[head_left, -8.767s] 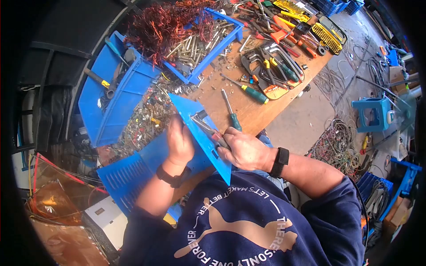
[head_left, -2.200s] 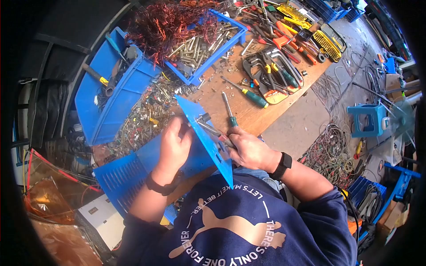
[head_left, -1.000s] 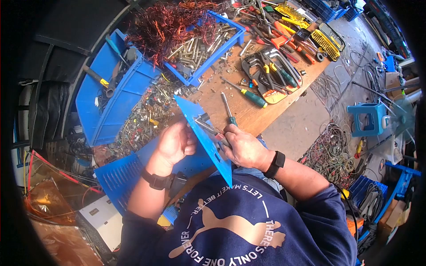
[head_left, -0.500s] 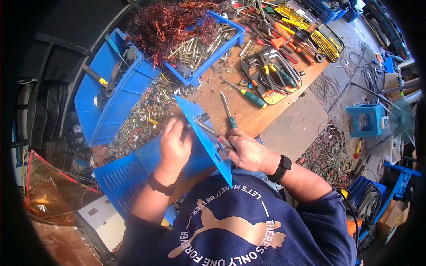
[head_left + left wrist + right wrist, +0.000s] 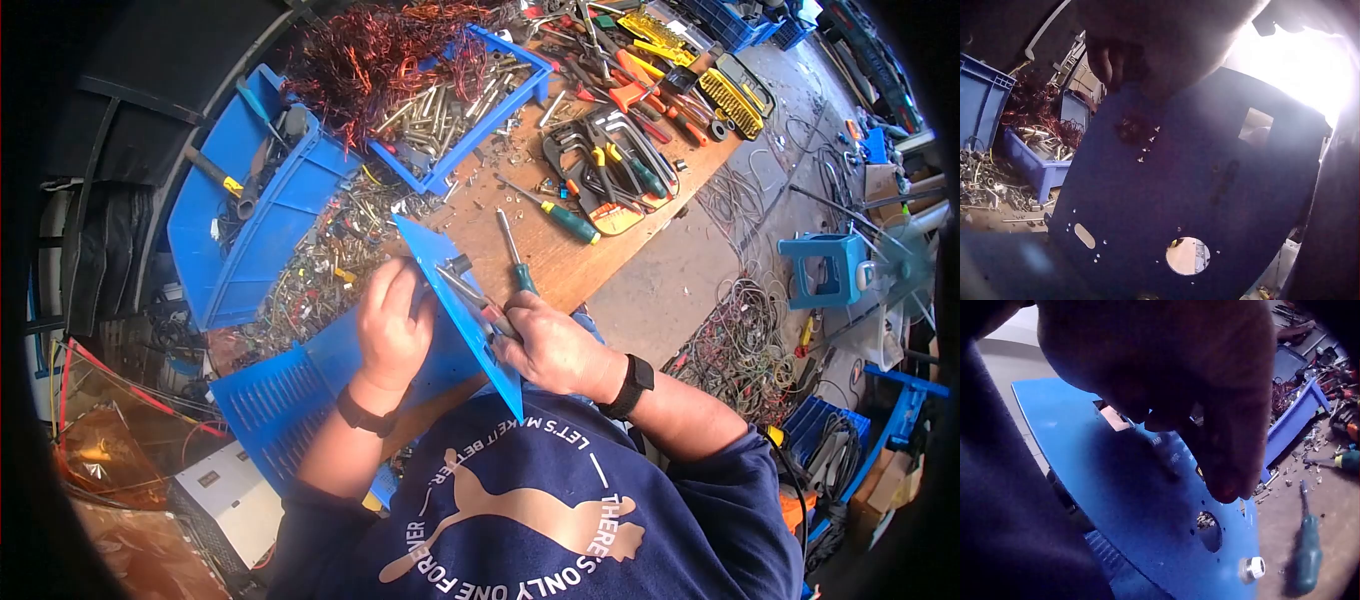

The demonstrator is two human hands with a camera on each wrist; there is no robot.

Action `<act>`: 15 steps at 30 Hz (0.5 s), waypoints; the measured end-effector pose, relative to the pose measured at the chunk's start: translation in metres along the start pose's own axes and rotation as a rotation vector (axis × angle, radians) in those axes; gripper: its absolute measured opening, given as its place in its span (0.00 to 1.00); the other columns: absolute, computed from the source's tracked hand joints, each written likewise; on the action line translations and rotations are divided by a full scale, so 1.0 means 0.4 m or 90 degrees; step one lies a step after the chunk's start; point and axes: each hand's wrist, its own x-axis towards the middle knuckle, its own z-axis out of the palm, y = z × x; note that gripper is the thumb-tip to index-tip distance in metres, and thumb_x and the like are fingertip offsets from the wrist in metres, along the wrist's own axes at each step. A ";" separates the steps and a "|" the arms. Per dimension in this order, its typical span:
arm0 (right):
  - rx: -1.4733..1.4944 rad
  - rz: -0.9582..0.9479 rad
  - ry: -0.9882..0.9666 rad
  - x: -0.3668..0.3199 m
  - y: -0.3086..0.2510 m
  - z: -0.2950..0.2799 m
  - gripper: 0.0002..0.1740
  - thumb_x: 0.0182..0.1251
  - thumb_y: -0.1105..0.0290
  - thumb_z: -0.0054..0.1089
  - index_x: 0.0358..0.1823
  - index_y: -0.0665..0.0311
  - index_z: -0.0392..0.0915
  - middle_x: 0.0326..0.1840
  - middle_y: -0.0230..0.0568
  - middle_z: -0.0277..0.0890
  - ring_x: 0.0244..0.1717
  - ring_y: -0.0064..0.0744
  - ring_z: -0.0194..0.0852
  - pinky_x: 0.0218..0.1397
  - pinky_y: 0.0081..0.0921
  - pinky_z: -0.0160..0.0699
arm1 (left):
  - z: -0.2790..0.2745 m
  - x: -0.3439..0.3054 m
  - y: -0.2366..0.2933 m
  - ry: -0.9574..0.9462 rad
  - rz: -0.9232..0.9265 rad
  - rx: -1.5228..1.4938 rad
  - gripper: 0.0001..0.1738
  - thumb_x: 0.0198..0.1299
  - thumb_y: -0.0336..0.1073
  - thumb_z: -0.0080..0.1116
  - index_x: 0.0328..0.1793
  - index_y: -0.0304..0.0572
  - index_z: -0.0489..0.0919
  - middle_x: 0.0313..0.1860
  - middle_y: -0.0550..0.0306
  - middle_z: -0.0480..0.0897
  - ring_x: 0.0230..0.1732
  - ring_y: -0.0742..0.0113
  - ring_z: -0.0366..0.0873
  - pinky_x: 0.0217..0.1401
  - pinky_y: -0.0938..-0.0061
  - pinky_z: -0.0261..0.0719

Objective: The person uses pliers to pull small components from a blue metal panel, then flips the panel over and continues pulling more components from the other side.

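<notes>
A blue panel (image 5: 440,280) with cut-outs stands tilted between my hands, its lower corner by the shirt. My right hand (image 5: 555,345) grips a slender metal-shafted tool (image 5: 490,313) with a reddish handle; its working end lies along the panel's right face. A dark round fitting (image 5: 458,265) sticks out of that face above the tool. My left hand (image 5: 393,320) is behind the panel, fingers loosely bent and thumb apart, fingertips partly hidden by the panel. Small bright metal tabs (image 5: 1146,150) protrude from the back side in the left wrist view.
A green-handled screwdriver (image 5: 520,262) lies on the wooden table (image 5: 590,265) just past the right hand. Beyond are a hex key set (image 5: 610,170) and a blue crate (image 5: 440,165) of metal parts. Loose scrap (image 5: 320,260) and a slotted blue panel (image 5: 280,395) lie at left.
My left hand has shifted about behind the panel; its fingers were curled in a second ago and are looser now. My right hand stays on the tool, its wrist turned slightly.
</notes>
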 end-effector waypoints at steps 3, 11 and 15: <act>-0.023 0.001 -0.005 0.001 -0.003 0.003 0.19 0.64 0.68 0.55 0.50 0.77 0.74 0.38 0.56 0.71 0.47 0.53 0.70 0.53 0.40 0.73 | -0.001 0.003 0.003 0.007 0.009 0.000 0.22 0.42 0.19 0.63 0.48 0.36 0.79 0.46 0.47 0.78 0.45 0.47 0.78 0.48 0.62 0.78; -0.026 0.002 -0.016 0.002 -0.007 -0.005 0.20 0.65 0.67 0.54 0.52 0.77 0.73 0.40 0.57 0.71 0.45 0.53 0.72 0.52 0.39 0.74 | -0.007 0.009 0.002 -0.018 0.009 -0.001 0.19 0.45 0.21 0.62 0.46 0.36 0.79 0.43 0.47 0.79 0.41 0.46 0.78 0.47 0.62 0.77; -0.031 0.005 -0.026 0.007 0.012 -0.001 0.21 0.65 0.67 0.53 0.53 0.76 0.73 0.44 0.57 0.70 0.46 0.53 0.72 0.53 0.38 0.75 | 0.001 -0.003 -0.041 -0.123 -0.085 -0.144 0.11 0.56 0.30 0.58 0.46 0.37 0.79 0.40 0.48 0.80 0.36 0.51 0.78 0.39 0.66 0.77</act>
